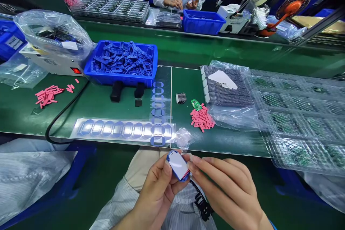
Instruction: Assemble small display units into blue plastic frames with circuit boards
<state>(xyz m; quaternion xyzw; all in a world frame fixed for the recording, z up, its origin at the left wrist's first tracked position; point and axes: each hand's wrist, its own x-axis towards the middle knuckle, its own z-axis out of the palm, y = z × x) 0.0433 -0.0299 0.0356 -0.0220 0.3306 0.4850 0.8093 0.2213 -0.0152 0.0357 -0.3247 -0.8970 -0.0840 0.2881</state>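
Note:
My left hand [160, 183] grips a small blue plastic casing [182, 179] above my lap, its fingers wrapped around the left side and bottom. A flat white rectangular piece [178, 165] sits inside the casing. Along its lower right edge shows a thin pink strip [186, 173]. The thumb and fingertips of my right hand [223, 183] press together at the casing's right edge; whether something small is between them is hidden. Below the hands hangs a black cable with a black clip-like part [202, 206].
On the green bench stand a blue bin of blue plastic parts [121, 79], pink strip piles [46, 96] [202, 118], oval-window stickers [118, 128], a green circuit board [196, 105], a stack of dark strips [229, 93] and clear trays [302, 115]. A co-worker's hands [175, 3] work opposite.

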